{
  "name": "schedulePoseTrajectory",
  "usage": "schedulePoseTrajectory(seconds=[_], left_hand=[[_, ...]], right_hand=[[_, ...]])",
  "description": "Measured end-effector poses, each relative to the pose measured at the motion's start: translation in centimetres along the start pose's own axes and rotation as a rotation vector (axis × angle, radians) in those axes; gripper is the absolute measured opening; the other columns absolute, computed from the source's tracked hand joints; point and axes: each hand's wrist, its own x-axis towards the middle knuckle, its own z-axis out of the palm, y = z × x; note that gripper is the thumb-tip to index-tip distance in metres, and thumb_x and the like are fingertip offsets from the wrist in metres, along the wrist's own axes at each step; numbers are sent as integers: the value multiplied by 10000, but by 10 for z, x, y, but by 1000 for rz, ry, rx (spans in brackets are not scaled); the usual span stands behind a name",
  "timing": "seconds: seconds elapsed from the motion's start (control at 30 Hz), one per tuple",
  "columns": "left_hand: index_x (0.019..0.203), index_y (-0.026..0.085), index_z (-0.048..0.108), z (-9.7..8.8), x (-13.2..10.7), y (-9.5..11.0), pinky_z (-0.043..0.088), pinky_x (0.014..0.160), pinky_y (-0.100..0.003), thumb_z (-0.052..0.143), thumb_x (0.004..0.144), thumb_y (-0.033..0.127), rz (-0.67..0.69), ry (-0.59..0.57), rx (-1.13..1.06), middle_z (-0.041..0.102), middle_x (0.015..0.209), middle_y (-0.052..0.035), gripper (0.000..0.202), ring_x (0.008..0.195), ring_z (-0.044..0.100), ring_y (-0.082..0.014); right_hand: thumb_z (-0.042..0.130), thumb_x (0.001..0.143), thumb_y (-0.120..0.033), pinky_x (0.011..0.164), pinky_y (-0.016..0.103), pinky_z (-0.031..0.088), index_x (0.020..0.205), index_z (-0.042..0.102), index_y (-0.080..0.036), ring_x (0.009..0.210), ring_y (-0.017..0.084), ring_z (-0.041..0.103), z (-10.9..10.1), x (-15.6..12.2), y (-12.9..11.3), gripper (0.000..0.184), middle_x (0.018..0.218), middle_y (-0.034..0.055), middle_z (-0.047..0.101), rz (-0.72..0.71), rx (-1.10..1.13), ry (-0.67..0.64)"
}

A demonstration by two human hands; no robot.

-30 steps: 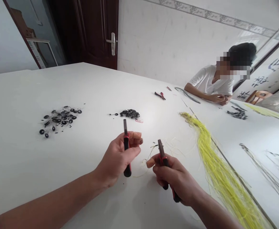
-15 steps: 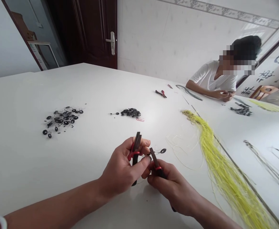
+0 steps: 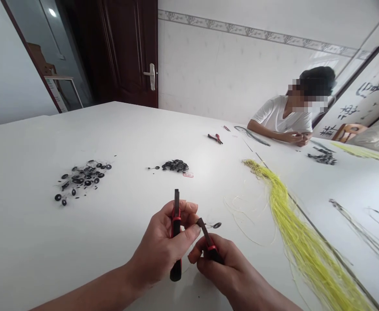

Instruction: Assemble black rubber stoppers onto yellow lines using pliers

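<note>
The person's left hand (image 3: 163, 244) is gripping red-handled pliers (image 3: 176, 226) in curled fingers; whether its fingertips are also pinching something is unclear. The right hand (image 3: 230, 265) is closing around second pliers (image 3: 205, 233). A black ring (image 3: 217, 225) is lying just beyond the right fingers, yellow strands (image 3: 286, 207) to their right.

Metal-nosed pliers (image 3: 176, 224), smooth glossy table (image 3: 127, 138)
</note>
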Motion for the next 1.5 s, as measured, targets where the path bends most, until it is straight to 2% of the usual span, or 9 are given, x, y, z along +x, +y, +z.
schedulePoseTrajectory(seconds=[0.2, 0.6, 0.7, 0.83, 0.9, 1.1, 1.17, 1.33, 1.5], left_hand=[[809, 229, 524, 1, -2, 0, 362, 624, -225, 534, 769, 155, -62, 35, -23, 436, 666, 49, 85, 642, 408, -93], [849, 236, 558, 3, -1, 3, 343, 590, -236, 586, 724, 186, -131, 113, -113, 499, 722, 28, 137, 668, 443, -111], [916, 245, 550, 0, 1, 5, 375, 652, -272, 572, 735, 277, -286, 127, -301, 523, 843, -8, 185, 788, 476, -149], [973, 236, 515, -2, 1, 11, 427, 693, -354, 506, 666, 147, -548, 18, -672, 502, 798, -17, 320, 767, 498, -164], [1000, 254, 514, -2, 1, 14, 444, 699, -402, 476, 641, 116, -611, -35, -733, 497, 843, -23, 387, 778, 506, -173], [1012, 386, 549, -4, 2, 12, 477, 677, -379, 552, 683, 175, -468, 292, -548, 466, 899, 19, 391, 668, 471, -113], [1037, 396, 545, -3, 1, 11, 472, 653, -366, 564, 695, 197, -484, 233, -523, 484, 885, 14, 396, 665, 464, -118], [1081, 314, 567, 5, -7, 10, 393, 581, -229, 580, 736, 270, -532, -74, -312, 534, 820, -8, 348, 682, 468, -119], [1009, 311, 626, 13, -14, 12, 343, 537, -177, 554, 768, 281, -461, -144, -174, 484, 683, 34, 253, 565, 406, -76]], right_hand=[[440, 702, -126, 499, 228, 268, 830, 558, -182, 538, 88, 323, -1, -1, -6, 183, 595, -50, 391, 41, -32, -12], [427, 684, -112, 437, 218, 225, 813, 562, -195, 451, 74, 293, -8, -2, -6, 204, 512, -65, 349, 111, 4, -39], [427, 668, -112, 443, 225, 232, 789, 564, -185, 458, 78, 286, -12, 1, -7, 196, 507, -65, 333, 100, 66, 2], [427, 655, -112, 465, 233, 247, 751, 554, -176, 465, 80, 307, -15, 4, -7, 171, 512, -59, 356, 52, 128, 59], [433, 656, -120, 473, 233, 249, 742, 544, -176, 465, 77, 317, -18, 6, -7, 151, 521, -58, 368, 45, 167, 91], [461, 654, -172, 458, 231, 238, 740, 536, -183, 455, 74, 320, -30, 13, -3, 114, 553, -55, 371, 74, 288, 184], [460, 652, -173, 455, 231, 239, 744, 538, -184, 456, 77, 325, -30, 13, -2, 121, 544, -56, 369, 73, 284, 191], [443, 639, -165, 449, 236, 241, 724, 521, -181, 448, 81, 315, -23, 11, -3, 116, 511, -59, 374, 85, 247, 148], [420, 613, -134, 454, 239, 232, 697, 482, -189, 465, 81, 305, -18, 6, -4, 117, 526, -60, 374, 76, 234, 135]])
